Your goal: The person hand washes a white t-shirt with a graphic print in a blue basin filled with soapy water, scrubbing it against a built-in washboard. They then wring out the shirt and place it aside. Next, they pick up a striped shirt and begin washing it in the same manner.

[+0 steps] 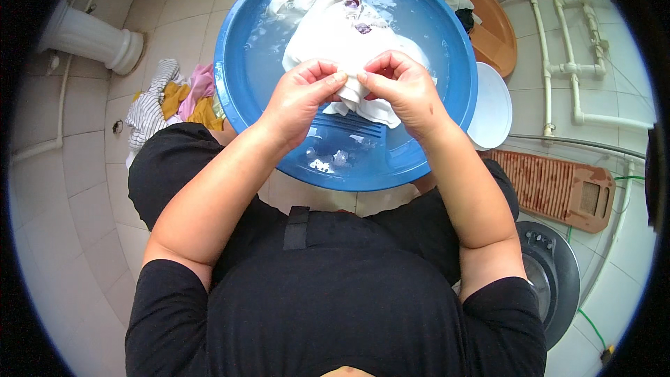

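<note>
A wet white garment (328,35) with dark purple patches lies bunched in a large blue basin (230,91) of cloudy water. Side by side over the basin, both my hands pinch one edge of it. My left hand (301,94) grips the cloth between thumb and forefinger, and so does my right hand (405,87), just a little apart from it. The rest of the garment spreads behind my hands into the water. Below the hanging cloth shows the basin's ridged washboard part (349,126).
Left of the basin, striped, mustard and pink clothes (164,101) lie on the tiles near a white pedestal (98,38). At right are an orange-brown basin (499,28) holding cloth, a white basin (492,108), a brown washboard (551,185), a dark round appliance (562,265) and wall pipes (541,49).
</note>
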Demonstrator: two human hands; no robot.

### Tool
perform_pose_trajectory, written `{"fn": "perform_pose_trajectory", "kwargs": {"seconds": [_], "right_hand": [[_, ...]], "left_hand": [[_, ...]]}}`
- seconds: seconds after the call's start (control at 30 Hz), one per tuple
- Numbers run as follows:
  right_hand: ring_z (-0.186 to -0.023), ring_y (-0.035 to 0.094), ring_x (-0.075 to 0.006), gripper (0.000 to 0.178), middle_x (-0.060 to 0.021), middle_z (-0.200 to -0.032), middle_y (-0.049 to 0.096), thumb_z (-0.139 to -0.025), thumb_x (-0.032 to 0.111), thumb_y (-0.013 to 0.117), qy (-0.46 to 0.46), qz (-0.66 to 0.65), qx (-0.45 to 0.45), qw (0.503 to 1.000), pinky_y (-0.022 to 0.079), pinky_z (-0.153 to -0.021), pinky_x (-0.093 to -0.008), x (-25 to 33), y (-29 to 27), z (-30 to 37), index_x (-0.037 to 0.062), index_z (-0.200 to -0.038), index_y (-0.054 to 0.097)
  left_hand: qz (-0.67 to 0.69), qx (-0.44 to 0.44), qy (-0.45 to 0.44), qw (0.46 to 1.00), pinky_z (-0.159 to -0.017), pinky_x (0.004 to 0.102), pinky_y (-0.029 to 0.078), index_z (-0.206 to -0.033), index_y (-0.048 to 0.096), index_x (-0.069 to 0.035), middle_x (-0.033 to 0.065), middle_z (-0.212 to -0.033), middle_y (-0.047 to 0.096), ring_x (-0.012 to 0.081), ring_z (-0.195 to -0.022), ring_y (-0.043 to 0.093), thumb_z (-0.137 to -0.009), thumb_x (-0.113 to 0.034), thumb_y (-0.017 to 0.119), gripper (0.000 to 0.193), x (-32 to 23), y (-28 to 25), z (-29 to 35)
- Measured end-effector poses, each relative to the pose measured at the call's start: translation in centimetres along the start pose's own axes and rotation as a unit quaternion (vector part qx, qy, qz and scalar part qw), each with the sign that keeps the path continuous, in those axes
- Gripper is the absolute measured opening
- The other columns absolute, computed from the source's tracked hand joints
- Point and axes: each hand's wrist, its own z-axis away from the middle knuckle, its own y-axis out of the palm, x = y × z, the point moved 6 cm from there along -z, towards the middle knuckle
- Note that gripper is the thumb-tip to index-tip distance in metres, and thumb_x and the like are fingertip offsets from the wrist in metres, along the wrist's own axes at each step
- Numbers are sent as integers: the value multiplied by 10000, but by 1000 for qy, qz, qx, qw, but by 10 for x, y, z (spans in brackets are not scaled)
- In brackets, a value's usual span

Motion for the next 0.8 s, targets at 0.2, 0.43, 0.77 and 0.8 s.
{"fn": "perform_pose_trajectory", "kwargs": {"seconds": [0.2, 0.43, 0.77, 0.8], "right_hand": [[-706, 593, -182, 222, -118, -835, 607, -782, 156, 530, 87, -24, -22, 996, 486, -625, -274, -38, -30, -29, -19, -918, 542], [-710, 581, -191, 197, -107, -794, 601, -780, 147, 496, 250, -72, -196, 945, 474, -657, -287, -174, -155, -65, -16, -864, 569], [-734, 596, -254, 240, -144, -819, 623, -821, 197, 490, 203, -272, -95, 936, 492, -709, -340, -96, -77, -63, -20, -852, 588], [-805, 604, -261, 274, -151, -882, 626, -850, 207, 466, 198, -245, -17, 949, 486, -757, -333, -65, -45, -52, -30, -917, 586]], "left_hand": [[65, -74, -18, 995, -738, 257, 436, -975, 522, -43, 34, -895, 582, 113, -806, 554, -865, -173, 515, 170, 9, -15, -12], [91, -153, -34, 983, -700, 287, 440, -983, 496, -101, 28, -917, 560, 132, -807, 553, -873, -179, 503, 135, 15, -24, -18], [-17, -258, -69, 964, -556, 211, 401, -938, 545, -48, 30, -795, 556, 100, -605, 472, -813, -270, 595, 260, 45, -54, -39], [-20, -243, -91, 966, -549, 212, 401, -937, 549, -42, 32, -785, 560, 103, -588, 470, -806, -260, 604, 260, 52, -55, -42]]}}
